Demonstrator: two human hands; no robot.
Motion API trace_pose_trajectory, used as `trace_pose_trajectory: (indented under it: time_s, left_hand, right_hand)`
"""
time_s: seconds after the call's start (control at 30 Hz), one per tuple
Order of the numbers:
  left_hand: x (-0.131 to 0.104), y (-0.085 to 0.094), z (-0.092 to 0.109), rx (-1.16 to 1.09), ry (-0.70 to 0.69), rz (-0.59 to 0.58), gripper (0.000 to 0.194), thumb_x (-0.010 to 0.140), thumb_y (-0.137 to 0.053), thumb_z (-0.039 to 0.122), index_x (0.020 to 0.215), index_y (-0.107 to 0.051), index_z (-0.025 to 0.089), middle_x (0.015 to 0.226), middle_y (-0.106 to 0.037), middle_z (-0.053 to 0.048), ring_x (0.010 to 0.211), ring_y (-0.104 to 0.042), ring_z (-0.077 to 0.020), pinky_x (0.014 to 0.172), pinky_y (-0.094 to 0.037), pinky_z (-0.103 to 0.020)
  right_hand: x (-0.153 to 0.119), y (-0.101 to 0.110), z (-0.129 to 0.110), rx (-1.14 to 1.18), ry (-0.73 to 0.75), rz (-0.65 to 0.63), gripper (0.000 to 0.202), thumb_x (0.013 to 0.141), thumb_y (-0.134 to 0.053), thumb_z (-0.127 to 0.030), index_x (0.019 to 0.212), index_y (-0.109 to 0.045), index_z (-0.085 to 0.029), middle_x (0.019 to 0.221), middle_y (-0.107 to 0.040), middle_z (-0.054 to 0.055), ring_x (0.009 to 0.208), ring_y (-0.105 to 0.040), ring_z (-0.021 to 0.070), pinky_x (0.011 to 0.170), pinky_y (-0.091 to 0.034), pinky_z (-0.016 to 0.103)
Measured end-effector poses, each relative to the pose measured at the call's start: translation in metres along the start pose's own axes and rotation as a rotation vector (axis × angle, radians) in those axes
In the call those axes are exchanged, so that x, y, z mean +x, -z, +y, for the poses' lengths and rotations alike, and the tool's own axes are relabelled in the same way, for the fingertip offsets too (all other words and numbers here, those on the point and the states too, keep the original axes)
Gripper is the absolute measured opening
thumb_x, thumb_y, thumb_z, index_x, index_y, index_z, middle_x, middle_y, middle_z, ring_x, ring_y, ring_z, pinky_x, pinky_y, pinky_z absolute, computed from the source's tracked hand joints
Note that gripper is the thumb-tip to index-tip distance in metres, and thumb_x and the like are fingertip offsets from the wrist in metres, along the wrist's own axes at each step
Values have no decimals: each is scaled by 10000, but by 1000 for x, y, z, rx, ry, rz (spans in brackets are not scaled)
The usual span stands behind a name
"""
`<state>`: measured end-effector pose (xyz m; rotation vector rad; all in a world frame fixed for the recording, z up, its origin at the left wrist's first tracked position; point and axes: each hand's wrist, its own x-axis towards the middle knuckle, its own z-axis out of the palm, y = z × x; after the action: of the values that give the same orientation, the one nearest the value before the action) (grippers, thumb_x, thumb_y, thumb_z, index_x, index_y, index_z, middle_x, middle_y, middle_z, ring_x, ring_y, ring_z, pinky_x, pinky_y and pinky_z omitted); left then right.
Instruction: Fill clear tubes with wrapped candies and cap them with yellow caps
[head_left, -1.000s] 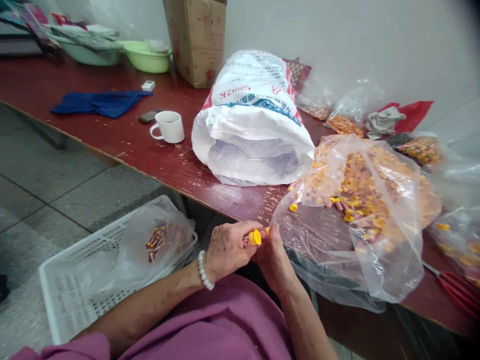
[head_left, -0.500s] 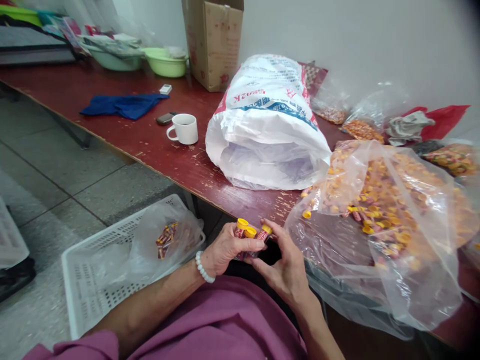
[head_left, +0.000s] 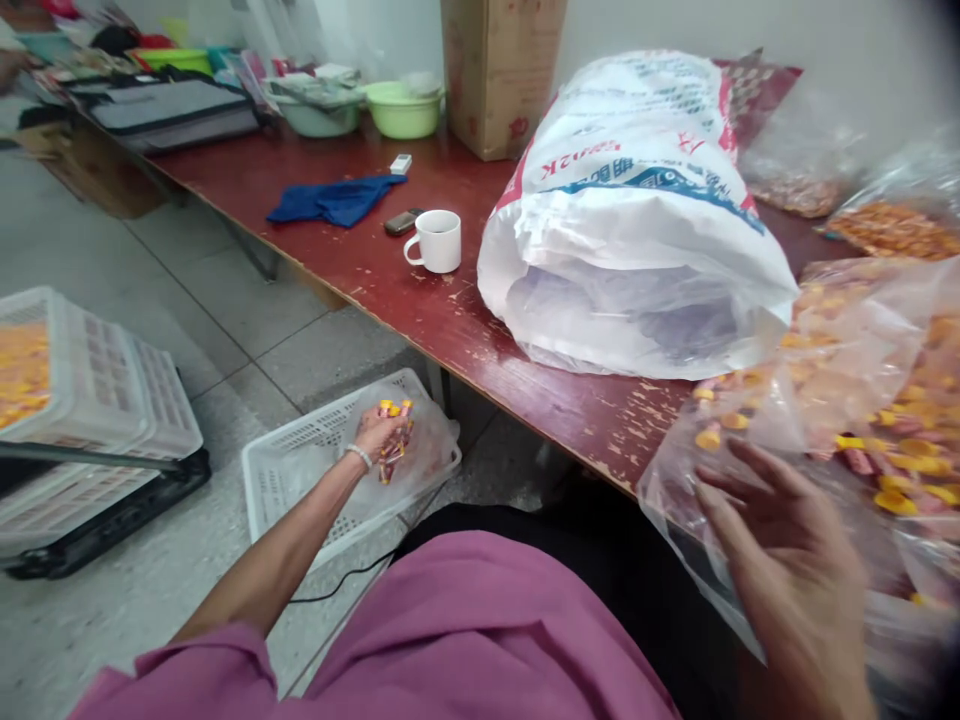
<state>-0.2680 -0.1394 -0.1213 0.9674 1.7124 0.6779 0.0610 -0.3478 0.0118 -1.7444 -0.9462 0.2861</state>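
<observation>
My left hand (head_left: 377,437), with a pale bead bracelet at the wrist, holds a few small tubes with yellow caps (head_left: 395,408) over a white plastic crate (head_left: 262,490). Under it, a clear bag (head_left: 427,440) in the crate has more dark red and yellow tubes inside. My right hand (head_left: 795,560) is open, fingers spread and nothing in them, over the near edge of a large clear bag (head_left: 847,350). Many yellow-capped tubes (head_left: 900,465) lie in and on that bag at the table's right end.
On the red table (head_left: 360,265) stand a large white sack (head_left: 622,210), a white mug (head_left: 439,243), a blue cloth (head_left: 337,200), a cardboard box (head_left: 499,80) and basins (head_left: 405,112). Stacked crates (head_left: 112,400) sit on a trolley at the left.
My left hand has moved away from my right hand, down and left over the crate with the tubes. My right hand has let go and moved right to the clear bag. The view has turned left.
</observation>
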Motion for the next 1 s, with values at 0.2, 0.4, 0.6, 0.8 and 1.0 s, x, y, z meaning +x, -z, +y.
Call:
trace_pose_trajectory:
  time_s: [0.2, 0.4, 0.6, 0.8, 1.0]
  left_hand:
    - [28, 22, -39, 151, 64, 125, 199, 840, -595, 279, 945, -604, 110, 871, -628, -40, 758, -606, -145, 677, -516, -300]
    - [2, -26, 23, 53, -378, 130, 207, 729, -588, 218, 924, -630, 161, 871, -673, -36, 875, -621, -190, 812, -487, -296]
    - [-80, -148, 141, 238, -1308, -346, 291, 782, -444, 83, 908, -681, 195, 950, -674, -50, 934, -598, -173, 890, -450, -290]
    - [-97, -291, 204, 516, -1328, -473, 365, 788, -400, 24, 1024, -647, 153, 1046, -640, -101, 1017, -567, -201, 938, -433, -333]
    - [-102, -343, 220, 614, -1176, -430, 337, 804, -513, 150, 1130, -578, 100, 1111, -571, -203, 975, -594, -286, 821, -476, -419]
  right_hand:
    - [1, 20, -3, -16, -155, 178, 574, 666, -723, -468, 1182, -590, -255, 922, -663, 57, 805, -640, 228, 822, -512, 467]
    - [28, 47, 46, -85, -209, 241, 525, 711, -633, -513, 1121, -584, -189, 840, -645, 52, 704, -626, 198, 622, -515, 347]
    - [70, 62, 109, -481, -31, 177, 422, 777, -479, -393, 1087, -601, -134, 1011, -641, 129, 875, -600, 255, 816, -465, 458]
    - [76, 54, 110, -566, 59, 63, 319, 827, -464, -382, 1023, -629, -193, 1023, -637, 100, 939, -550, 270, 892, -399, 496]
    - [81, 50, 87, -527, 171, -40, 360, 854, -492, -442, 1095, -601, -198, 1079, -608, 108, 1043, -530, 272, 916, -403, 478]
